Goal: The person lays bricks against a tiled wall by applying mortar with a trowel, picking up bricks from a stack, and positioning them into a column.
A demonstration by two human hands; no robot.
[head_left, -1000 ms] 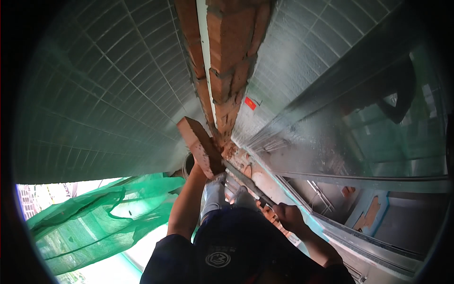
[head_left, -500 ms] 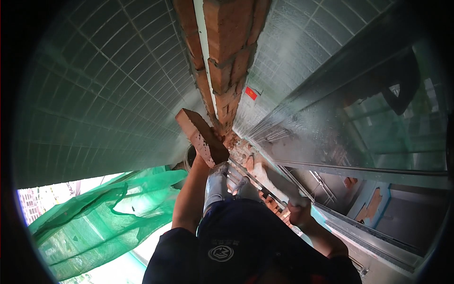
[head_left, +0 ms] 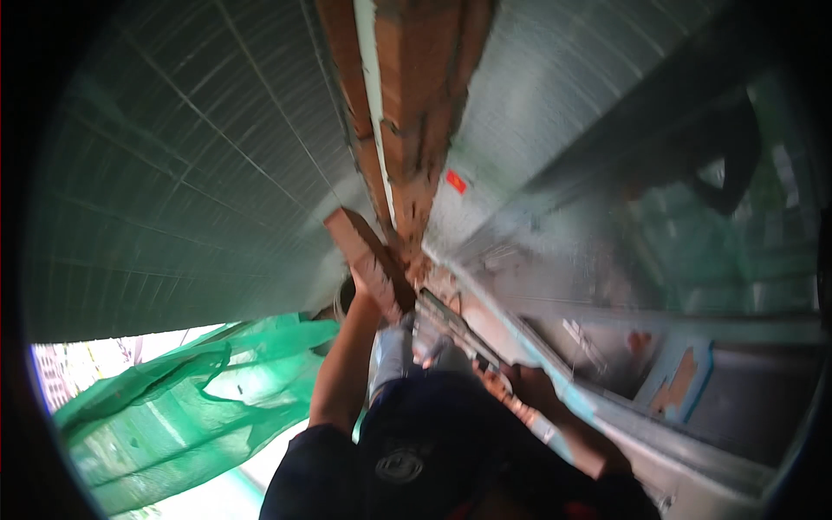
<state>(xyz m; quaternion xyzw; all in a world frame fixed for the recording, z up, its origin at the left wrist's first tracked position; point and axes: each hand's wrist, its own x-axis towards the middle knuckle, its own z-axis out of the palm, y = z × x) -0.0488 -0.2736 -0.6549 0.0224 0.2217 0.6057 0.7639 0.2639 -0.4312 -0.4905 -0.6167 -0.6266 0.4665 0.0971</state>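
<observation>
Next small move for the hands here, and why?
I'd probably lift the long tool toward the brick: the left hand holds the brick tilted, the right hand holds the tool, and the tool's far end shows beside the brick's lower end. Blur hides whether they touch.

The brick [head_left: 367, 263] looks rough, matt clay, the netting [head_left: 165, 429] sheer mesh, the pane [head_left: 693, 251] glossy.
</observation>
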